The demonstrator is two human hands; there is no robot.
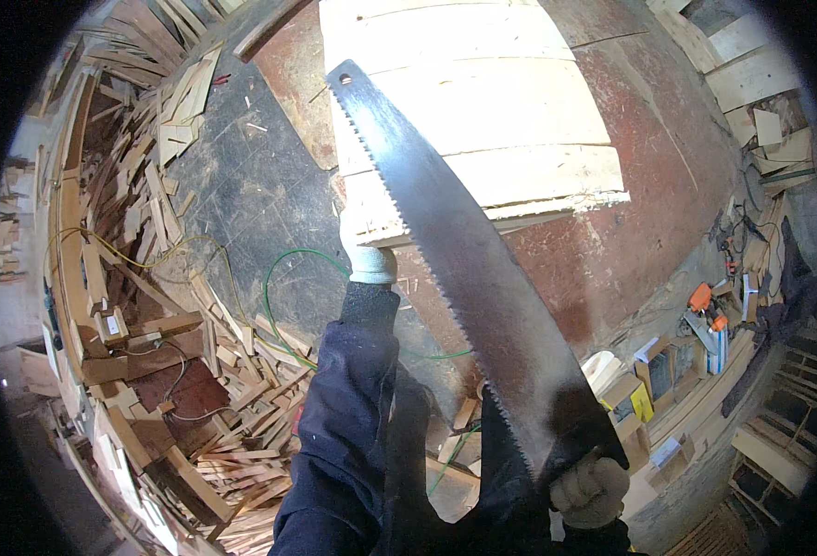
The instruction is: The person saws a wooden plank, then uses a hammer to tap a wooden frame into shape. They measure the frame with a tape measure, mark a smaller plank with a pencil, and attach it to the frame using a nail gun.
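Observation:
My right hand, in a grey-looking work glove, is closed around the dark handle of a handsaw. The long steel blade slants up and left across the view, teeth on its left edge, a hole near its tip. Behind the blade lies a pale panel of several planks, brightly lit, with a rough near edge. Whether the teeth touch the panel cannot be made out. My left hand, gloved white with a pale green cuff, grips the panel's near left corner; its fingers are mostly hidden and washed out by glare.
The panel rests on a worn reddish-brown surface. Wood offcuts pile up at left, and a green cord loops past my left forearm. At right, an orange tool lies among small wooden boxes and long boards.

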